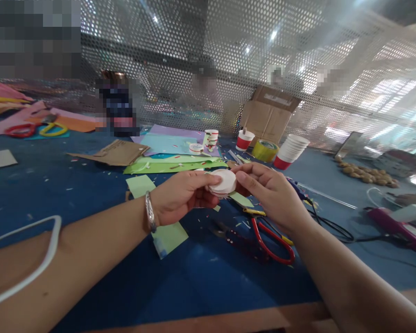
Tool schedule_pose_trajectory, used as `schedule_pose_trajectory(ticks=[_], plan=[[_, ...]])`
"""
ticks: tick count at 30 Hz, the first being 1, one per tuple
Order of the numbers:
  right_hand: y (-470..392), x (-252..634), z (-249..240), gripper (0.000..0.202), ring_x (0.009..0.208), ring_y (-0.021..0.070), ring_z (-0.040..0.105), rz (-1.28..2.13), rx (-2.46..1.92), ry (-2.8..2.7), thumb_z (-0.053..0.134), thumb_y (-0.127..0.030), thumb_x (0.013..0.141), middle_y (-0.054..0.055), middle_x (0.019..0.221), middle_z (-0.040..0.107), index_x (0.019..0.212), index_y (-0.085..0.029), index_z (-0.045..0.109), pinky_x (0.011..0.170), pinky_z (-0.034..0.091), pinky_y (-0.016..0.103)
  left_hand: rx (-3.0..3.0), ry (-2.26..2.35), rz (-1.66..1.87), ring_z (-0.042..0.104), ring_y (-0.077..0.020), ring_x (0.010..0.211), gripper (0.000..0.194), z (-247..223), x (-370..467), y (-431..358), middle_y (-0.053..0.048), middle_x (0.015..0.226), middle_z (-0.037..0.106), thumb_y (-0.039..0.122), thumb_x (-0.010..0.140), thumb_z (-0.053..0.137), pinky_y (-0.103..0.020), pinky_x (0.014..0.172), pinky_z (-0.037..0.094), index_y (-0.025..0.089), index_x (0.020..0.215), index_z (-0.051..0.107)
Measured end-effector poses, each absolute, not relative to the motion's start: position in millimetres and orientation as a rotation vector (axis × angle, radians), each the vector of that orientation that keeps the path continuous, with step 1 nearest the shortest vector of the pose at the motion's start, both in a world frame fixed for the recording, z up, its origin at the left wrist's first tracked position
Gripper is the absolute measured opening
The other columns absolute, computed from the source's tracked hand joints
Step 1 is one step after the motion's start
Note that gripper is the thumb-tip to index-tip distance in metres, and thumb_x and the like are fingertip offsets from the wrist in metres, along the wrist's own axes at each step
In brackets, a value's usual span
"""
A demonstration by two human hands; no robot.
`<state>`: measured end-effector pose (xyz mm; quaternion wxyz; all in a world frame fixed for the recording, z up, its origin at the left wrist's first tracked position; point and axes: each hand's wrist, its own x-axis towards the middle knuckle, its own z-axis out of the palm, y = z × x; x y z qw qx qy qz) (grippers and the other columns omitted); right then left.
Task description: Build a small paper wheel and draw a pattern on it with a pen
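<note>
A small round white piece [223, 181] with a thin red line near its lower edge is held above the blue table [125, 277]. My left hand [190, 192] is closed round its left side, thumb on top. The fingertips of my right hand [263, 187] are pressed together at its right edge. Below the hands lie red-handled pliers [275, 245] and dark snips [229, 233]. Pale green paper strips [169, 238] lie under my left wrist.
Coloured paper sheets [173, 141], a small decorated cup [211, 140], a red and white cup [244, 139], yellow tape [265, 150] and stacked paper cups [291, 150] stand or lie beyond. Scissors [53, 129] are at left, a purple tool [398, 226] with cables at right.
</note>
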<state>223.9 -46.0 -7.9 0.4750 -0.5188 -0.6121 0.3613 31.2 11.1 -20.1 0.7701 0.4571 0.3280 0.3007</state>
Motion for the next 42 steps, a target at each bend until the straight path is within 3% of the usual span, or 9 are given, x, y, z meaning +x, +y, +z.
schedule_pose_trajectory(ticks=[9, 16, 22, 32, 42], plan=[[-47, 223, -11, 0.038, 0.066, 0.0108, 0.058, 1.027, -1.22, -1.48, 0.074, -0.047, 0.086, -0.001, 0.077, 0.067, 0.11, -0.019, 0.064, 0.061, 0.045, 0.025, 1.035, 0.747, 0.719, 0.06, -0.0072, 0.055, 0.029, -21, 34, 7, -0.004, 0.078, 0.07, 0.031, 0.075, 0.084, -0.02, 0.056, 0.052, 0.011, 0.092, 0.073], [-49, 218, -14, 0.031, 0.084, 0.0134, 0.067, 1.101, -1.137, -1.43, 0.073, -0.041, 0.088, 0.001, 0.088, 0.072, 0.109, -0.02, 0.067, 0.078, 0.052, 0.027, 1.018, 0.652, 0.65, 0.06, -0.0076, 0.062, 0.03, -22, 33, 4, -0.001, 0.084, 0.068, 0.034, 0.078, 0.083, -0.019, 0.056, 0.052, 0.014, 0.097, 0.071], [-51, 219, -9, 0.036, 0.079, 0.0141, 0.067, 1.044, -1.167, -1.439, 0.078, -0.04, 0.083, 0.002, 0.085, 0.071, 0.11, -0.019, 0.067, 0.074, 0.055, 0.028, 1.148, 0.603, 0.577, 0.068, -0.0131, 0.073, 0.039, -23, 25, 13, -0.002, 0.09, 0.07, 0.037, 0.078, 0.082, -0.019, 0.056, 0.051, 0.02, 0.107, 0.062], [-51, 223, -9, 0.03, 0.087, 0.015, 0.069, 0.942, -1.16, -1.513, 0.078, -0.036, 0.083, 0.004, 0.096, 0.074, 0.107, -0.02, 0.069, 0.078, 0.057, 0.028, 1.307, 0.525, 0.664, 0.065, -0.011, 0.079, 0.033, -24, 23, 17, 0.0, 0.092, 0.068, 0.02, 0.077, 0.081, -0.023, 0.069, 0.056, 0.019, 0.103, 0.06], [-51, 224, -6, 0.023, 0.087, 0.0139, 0.068, 0.938, -1.133, -1.527, 0.078, -0.033, 0.084, 0.003, 0.096, 0.074, 0.102, -0.02, 0.071, 0.082, 0.057, 0.028, 1.291, 0.46, 0.695, 0.065, -0.0089, 0.078, 0.032, -26, 24, 16, 0.001, 0.091, 0.068, 0.015, 0.08, 0.078, -0.022, 0.072, 0.056, 0.019, 0.106, 0.059]])
